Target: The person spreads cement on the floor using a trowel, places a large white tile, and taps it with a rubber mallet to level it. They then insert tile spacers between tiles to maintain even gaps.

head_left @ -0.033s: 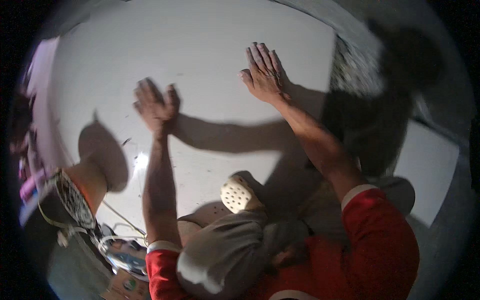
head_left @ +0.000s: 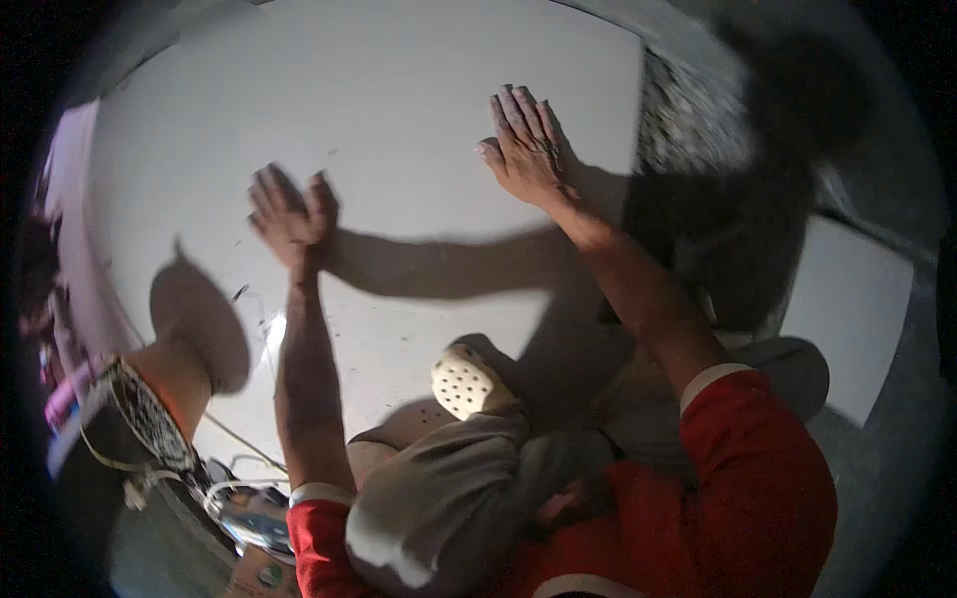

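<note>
A large pale flat sheet (head_left: 419, 120) lies spread in front of me. My left hand (head_left: 291, 219) rests on it left of the middle, palm down, fingers stretched out and holding nothing. Farther to the right, my right hand (head_left: 525, 149) lies flat on the same sheet with its fingers extended, near the right edge. Greyish dust coats the right fingers. Both forearms throw long shadows over the surface. A cream clog with holes (head_left: 467, 384) on my foot sits on the sheet between my arms.
An orange, cone-shaped object (head_left: 169, 384) with a rough rim stands at the left, beside pale cords (head_left: 244, 439) and a small carton (head_left: 267, 573). A smaller white sheet (head_left: 847, 314) lies on the grey floor (head_left: 877, 468) at the right. Pinkish material (head_left: 75, 219) borders the left.
The view has shifted slightly, moving the large sheet leftward in the picture. My left hand appears a little farther left; my right hand is now closer to the sheet's right edge.
</note>
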`<action>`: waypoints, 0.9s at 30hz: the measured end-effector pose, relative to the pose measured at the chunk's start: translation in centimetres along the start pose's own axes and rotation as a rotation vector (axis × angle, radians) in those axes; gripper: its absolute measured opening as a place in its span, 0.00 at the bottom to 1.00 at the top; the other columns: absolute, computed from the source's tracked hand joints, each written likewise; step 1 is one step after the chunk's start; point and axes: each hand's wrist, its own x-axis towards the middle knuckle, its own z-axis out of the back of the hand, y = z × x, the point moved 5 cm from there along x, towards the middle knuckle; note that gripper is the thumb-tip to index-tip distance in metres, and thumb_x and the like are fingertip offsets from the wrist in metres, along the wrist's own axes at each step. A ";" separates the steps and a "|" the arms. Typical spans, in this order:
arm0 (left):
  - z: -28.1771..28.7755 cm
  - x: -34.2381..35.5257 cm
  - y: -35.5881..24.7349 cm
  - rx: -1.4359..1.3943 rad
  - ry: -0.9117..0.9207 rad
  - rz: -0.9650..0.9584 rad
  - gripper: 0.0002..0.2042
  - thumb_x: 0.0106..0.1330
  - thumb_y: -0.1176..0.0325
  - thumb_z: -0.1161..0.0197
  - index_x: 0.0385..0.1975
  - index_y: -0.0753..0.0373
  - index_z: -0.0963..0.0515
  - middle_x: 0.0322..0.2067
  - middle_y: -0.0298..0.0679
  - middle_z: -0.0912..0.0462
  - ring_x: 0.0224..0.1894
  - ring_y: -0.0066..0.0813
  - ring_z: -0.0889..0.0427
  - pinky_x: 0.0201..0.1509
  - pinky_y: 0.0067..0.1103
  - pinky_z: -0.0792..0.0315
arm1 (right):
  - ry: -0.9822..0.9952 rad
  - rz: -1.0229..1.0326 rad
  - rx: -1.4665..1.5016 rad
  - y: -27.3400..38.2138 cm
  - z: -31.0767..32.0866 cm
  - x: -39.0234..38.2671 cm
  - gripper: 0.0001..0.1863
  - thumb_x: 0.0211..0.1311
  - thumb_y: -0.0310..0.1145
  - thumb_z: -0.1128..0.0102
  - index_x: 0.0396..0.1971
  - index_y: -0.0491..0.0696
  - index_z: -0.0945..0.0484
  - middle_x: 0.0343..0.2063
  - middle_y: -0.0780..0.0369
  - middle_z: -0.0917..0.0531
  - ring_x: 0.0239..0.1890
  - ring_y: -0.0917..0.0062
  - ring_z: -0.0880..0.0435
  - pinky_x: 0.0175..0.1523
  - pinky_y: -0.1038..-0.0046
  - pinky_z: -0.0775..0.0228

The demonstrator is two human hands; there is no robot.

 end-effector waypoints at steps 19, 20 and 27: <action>-2.6 -26.1 -29.8 -0.680 1.167 -0.899 0.34 0.75 0.53 0.42 0.76 0.61 0.43 0.77 0.50 0.48 0.80 0.52 0.53 0.81 0.43 0.55 | 0.265 -0.145 -0.599 -21.1 27.2 -21.6 0.23 0.73 0.43 0.42 0.58 0.42 0.24 0.61 0.50 0.26 0.57 0.52 0.25 0.64 0.50 0.37; -2.1 -26.8 -30.3 -0.632 1.118 -1.021 0.34 0.74 0.54 0.40 0.75 0.62 0.41 0.76 0.50 0.44 0.78 0.52 0.49 0.79 0.42 0.49 | 0.288 -0.098 -0.548 -20.9 28.6 -20.4 0.23 0.73 0.43 0.42 0.59 0.42 0.25 0.61 0.50 0.26 0.57 0.52 0.25 0.64 0.50 0.37; -1.5 -14.2 -17.8 -0.224 0.194 -0.594 0.42 0.63 0.46 0.29 0.72 0.61 0.38 0.70 0.52 0.35 0.71 0.58 0.37 0.69 0.55 0.39 | 0.394 0.237 -0.218 -15.0 35.8 -14.2 0.25 0.72 0.44 0.42 0.59 0.43 0.25 0.61 0.50 0.26 0.56 0.53 0.24 0.62 0.52 0.36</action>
